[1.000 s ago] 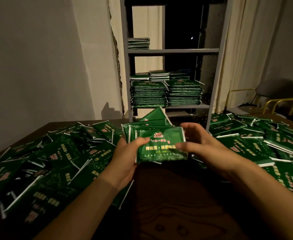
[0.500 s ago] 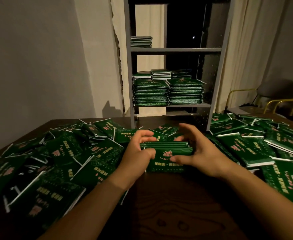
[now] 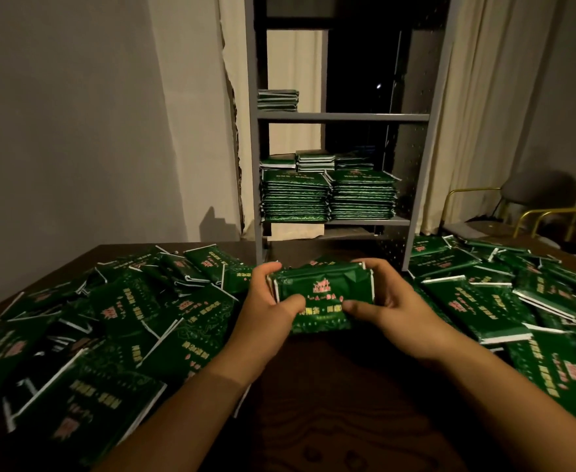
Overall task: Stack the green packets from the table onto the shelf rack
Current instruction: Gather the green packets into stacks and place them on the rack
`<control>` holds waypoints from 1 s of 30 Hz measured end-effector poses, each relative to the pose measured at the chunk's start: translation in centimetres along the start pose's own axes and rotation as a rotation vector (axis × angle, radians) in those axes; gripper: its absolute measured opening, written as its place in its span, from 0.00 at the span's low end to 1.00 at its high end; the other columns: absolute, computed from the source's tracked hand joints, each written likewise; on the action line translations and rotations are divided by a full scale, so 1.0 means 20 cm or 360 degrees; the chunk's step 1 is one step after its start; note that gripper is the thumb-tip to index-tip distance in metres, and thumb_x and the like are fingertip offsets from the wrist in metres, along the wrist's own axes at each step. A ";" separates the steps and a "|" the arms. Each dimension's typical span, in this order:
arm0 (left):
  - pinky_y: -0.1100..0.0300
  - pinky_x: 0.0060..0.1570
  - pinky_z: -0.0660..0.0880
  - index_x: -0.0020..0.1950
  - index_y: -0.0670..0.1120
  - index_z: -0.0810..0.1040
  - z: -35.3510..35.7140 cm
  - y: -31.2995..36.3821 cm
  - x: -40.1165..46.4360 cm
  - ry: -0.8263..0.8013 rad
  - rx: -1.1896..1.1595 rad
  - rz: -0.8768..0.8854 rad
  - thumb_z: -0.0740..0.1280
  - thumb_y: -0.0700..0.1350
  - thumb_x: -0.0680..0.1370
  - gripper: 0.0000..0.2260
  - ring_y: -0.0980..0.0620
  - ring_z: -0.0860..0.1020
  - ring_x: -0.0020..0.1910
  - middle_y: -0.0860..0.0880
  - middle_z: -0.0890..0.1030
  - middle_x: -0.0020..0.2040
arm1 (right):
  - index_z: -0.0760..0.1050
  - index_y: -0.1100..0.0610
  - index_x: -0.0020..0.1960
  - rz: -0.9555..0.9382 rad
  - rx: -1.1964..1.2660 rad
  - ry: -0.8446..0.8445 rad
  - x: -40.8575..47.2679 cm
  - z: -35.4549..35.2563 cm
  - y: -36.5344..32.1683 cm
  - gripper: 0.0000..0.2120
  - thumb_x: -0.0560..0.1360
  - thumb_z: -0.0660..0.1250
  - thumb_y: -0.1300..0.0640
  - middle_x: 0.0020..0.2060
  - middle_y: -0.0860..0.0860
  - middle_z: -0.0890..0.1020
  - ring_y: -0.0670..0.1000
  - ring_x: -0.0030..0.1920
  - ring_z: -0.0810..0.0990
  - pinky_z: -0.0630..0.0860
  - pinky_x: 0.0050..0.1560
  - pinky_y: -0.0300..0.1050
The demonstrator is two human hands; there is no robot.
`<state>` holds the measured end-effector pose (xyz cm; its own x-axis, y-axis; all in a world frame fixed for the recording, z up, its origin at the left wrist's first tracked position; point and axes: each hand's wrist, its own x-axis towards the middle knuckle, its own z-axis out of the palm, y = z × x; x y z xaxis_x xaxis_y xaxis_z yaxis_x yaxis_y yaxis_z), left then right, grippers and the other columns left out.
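With left hand [image 3: 262,311] and right hand [image 3: 392,308] gripping the bundle of packets [image 3: 320,298], square edges against desk [image 3: 331,403] before lifting to shelf rack [image 3: 342,116].

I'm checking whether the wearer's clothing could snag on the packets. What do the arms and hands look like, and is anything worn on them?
Both forearms are bare as far as the picture shows: no sleeves, cuffs or gloves. The left hand and right hand show no rings, and no watch or band shows at either wrist. Nails look short and plain, though the light is dim.
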<state>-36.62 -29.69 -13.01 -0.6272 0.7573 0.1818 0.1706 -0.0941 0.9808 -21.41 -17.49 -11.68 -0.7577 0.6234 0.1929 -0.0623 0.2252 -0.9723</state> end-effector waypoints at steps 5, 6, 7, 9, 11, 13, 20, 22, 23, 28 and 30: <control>0.47 0.74 0.62 0.80 0.46 0.62 0.03 0.12 0.02 -0.0039 -0.0013 -0.0153 0.71 0.58 0.71 0.40 0.44 0.67 0.75 0.47 0.68 0.77 | 0.73 0.57 0.60 0.0034 0.0178 0.0215 0.02 0.01 -0.05 0.15 0.76 0.69 0.67 0.52 0.52 0.85 0.49 0.50 0.85 0.79 0.41 0.35; 0.48 0.76 0.58 0.82 0.47 0.56 0.05 0.15 0.02 -0.0024 0.0022 -0.0147 0.70 0.57 0.75 0.40 0.45 0.62 0.78 0.48 0.62 0.80 | 0.74 0.56 0.60 0.0027 0.0162 0.0225 0.03 0.01 -0.07 0.14 0.76 0.69 0.66 0.52 0.51 0.85 0.48 0.49 0.85 0.79 0.41 0.35; 0.48 0.76 0.58 0.82 0.47 0.55 0.05 0.17 0.02 0.0016 0.0039 -0.0135 0.69 0.55 0.78 0.38 0.45 0.61 0.78 0.49 0.61 0.80 | 0.75 0.56 0.59 0.0016 0.0158 0.0220 0.03 0.01 -0.09 0.13 0.77 0.70 0.65 0.52 0.50 0.85 0.47 0.49 0.85 0.79 0.42 0.36; 0.46 0.71 0.68 0.75 0.46 0.69 0.03 0.21 0.05 0.0110 0.0087 -0.0058 0.69 0.52 0.78 0.26 0.43 0.72 0.71 0.46 0.73 0.73 | 0.75 0.56 0.59 -0.0016 0.0144 0.0200 0.04 0.02 -0.14 0.13 0.76 0.70 0.63 0.53 0.51 0.85 0.48 0.49 0.85 0.80 0.45 0.39; 0.44 0.60 0.76 0.59 0.43 0.79 0.01 0.26 0.06 0.0202 0.0077 0.0000 0.69 0.46 0.79 0.11 0.39 0.80 0.58 0.41 0.83 0.56 | 0.74 0.54 0.60 -0.0037 0.0071 0.0219 0.05 0.02 -0.19 0.14 0.76 0.72 0.59 0.54 0.51 0.84 0.48 0.49 0.85 0.79 0.45 0.38; 0.41 0.58 0.77 0.58 0.41 0.78 -0.01 0.31 0.07 0.0246 0.0078 -0.0015 0.70 0.50 0.75 0.17 0.37 0.79 0.56 0.38 0.81 0.56 | 0.70 0.50 0.62 -0.0183 -0.0233 0.0341 0.04 0.02 -0.23 0.19 0.75 0.73 0.49 0.57 0.48 0.79 0.46 0.52 0.82 0.77 0.47 0.37; 0.58 0.36 0.81 0.74 0.42 0.69 -0.02 0.46 0.13 0.0170 -0.0424 -0.0288 0.76 0.55 0.60 0.44 0.42 0.78 0.61 0.41 0.75 0.69 | 0.74 0.54 0.62 -0.1348 -0.2270 0.0412 0.01 -0.02 -0.31 0.29 0.67 0.76 0.43 0.63 0.52 0.73 0.56 0.63 0.72 0.71 0.63 0.51; 0.59 0.36 0.81 0.71 0.41 0.72 -0.02 0.50 0.14 0.0154 -0.0437 -0.0323 0.76 0.49 0.69 0.32 0.42 0.79 0.59 0.41 0.76 0.67 | 0.77 0.57 0.60 -0.1502 -0.2270 0.0584 0.05 -0.03 -0.31 0.19 0.72 0.75 0.54 0.58 0.53 0.77 0.57 0.57 0.75 0.71 0.58 0.52; 0.59 0.36 0.80 0.70 0.40 0.72 -0.03 0.51 0.16 0.0149 -0.0462 -0.0352 0.75 0.46 0.72 0.28 0.42 0.79 0.59 0.41 0.76 0.66 | 0.77 0.57 0.60 -0.1556 -0.2265 0.0629 0.06 -0.03 -0.32 0.16 0.74 0.73 0.55 0.56 0.53 0.78 0.56 0.54 0.76 0.71 0.56 0.51; 0.61 0.35 0.79 0.63 0.39 0.76 -0.04 0.58 0.23 0.0066 -0.0505 -0.0427 0.73 0.42 0.75 0.18 0.42 0.81 0.55 0.39 0.77 0.63 | 0.77 0.59 0.61 -0.1642 -0.2313 0.0660 0.15 -0.08 -0.37 0.17 0.74 0.74 0.55 0.55 0.54 0.79 0.56 0.52 0.77 0.72 0.53 0.50; 0.60 0.35 0.79 0.63 0.40 0.77 -0.04 0.60 0.26 0.0084 -0.0534 -0.0434 0.74 0.43 0.75 0.19 0.42 0.81 0.56 0.39 0.77 0.64 | 0.77 0.59 0.61 -0.1617 -0.2290 0.0642 0.20 -0.10 -0.39 0.20 0.71 0.77 0.54 0.54 0.54 0.79 0.56 0.52 0.77 0.74 0.50 0.50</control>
<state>-38.44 -27.28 -0.24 -0.6544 0.7505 -0.0923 -0.2575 -0.1064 0.9604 -22.69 -15.32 -3.16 -0.5857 -0.0820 0.8064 0.3660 0.8609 0.3533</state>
